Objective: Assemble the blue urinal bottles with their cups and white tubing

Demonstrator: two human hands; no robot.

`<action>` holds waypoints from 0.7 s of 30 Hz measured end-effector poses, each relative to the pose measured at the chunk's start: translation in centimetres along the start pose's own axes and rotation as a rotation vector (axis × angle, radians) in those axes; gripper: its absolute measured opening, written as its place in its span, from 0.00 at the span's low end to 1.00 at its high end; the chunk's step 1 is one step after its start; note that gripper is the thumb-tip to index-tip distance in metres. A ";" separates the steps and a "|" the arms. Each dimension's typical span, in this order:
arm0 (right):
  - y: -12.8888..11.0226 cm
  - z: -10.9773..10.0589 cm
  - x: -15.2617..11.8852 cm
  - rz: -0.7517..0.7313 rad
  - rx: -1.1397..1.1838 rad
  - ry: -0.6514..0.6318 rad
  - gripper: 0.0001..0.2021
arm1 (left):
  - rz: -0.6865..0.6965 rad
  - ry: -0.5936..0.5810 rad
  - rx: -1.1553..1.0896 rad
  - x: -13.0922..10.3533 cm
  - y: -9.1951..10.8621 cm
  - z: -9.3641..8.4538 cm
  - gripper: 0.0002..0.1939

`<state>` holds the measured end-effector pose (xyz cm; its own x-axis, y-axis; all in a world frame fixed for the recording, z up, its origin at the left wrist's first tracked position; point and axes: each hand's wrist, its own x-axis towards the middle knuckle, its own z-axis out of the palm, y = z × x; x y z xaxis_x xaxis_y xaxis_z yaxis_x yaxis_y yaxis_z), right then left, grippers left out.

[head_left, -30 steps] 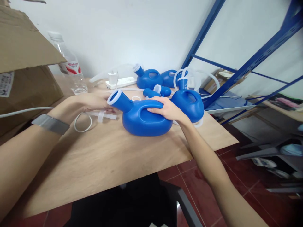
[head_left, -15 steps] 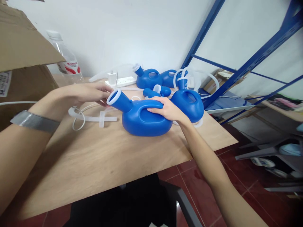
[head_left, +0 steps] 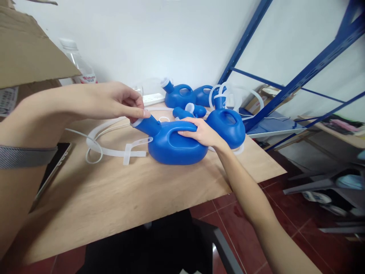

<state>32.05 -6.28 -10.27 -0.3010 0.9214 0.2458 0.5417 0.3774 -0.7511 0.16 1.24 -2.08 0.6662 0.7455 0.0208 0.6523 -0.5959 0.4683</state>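
Observation:
A blue plastic urinal bottle [head_left: 178,154] with a carry handle and a slanted neck stands upright on the wooden table. My right hand [head_left: 199,131] is wrapped round the back of its handle, thumb through the opening. At the mouth of the neck, my left hand [head_left: 122,102] has thumb and fingers closed on a white cap-like piece [head_left: 137,122], which they partly hide. Just below the neck lies a clear tube [head_left: 114,153] with a translucent strap [head_left: 127,154] around its end. A thin white cable [head_left: 94,161] loops beside it.
More blue urinal bottles [head_left: 226,129] stand behind and to the right, with small blue pieces [head_left: 182,113] between. A power strip [head_left: 154,99] lies by the wall. A cardboard box [head_left: 34,49], a water bottle [head_left: 82,70] and a dark flat device [head_left: 54,167] are at left; blue shelving [head_left: 285,91] at right.
My left hand has moved from beside the neck onto its mouth, and the white rim's opening is now covered. The tube and strap have shifted slightly toward me. My right hand keeps its hold.

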 end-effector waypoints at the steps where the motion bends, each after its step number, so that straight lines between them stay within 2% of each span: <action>1: 0.0 0.0 0.0 -0.001 -0.001 -0.003 0.18 | 0.009 -0.043 -0.025 0.1 -0.2 0.1 0.26; 3: 0.0 0.0 0.0 0.000 -0.004 -0.004 0.18 | 0.024 -0.097 -0.063 0.2 -0.6 0.1 0.26; 10: 0.0 -0.1 0.1 -0.005 -0.005 -0.006 0.19 | -0.016 -0.103 -0.072 0.7 -1.0 0.0 0.31; 16: 0.1 0.0 0.1 -0.006 0.002 -0.010 0.19 | -0.024 -0.151 0.018 0.5 -1.3 -1.0 0.40; 21: -0.3 -0.5 0.0 0.002 -0.048 -0.045 0.25 | -0.007 -0.157 0.073 0.2 -1.2 -1.3 0.38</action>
<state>32.25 -6.33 -9.69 -0.3344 0.9175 0.2152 0.5791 0.3802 -0.7212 -0.96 2.48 -1.54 0.7060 0.6974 -0.1235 0.6781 -0.6152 0.4022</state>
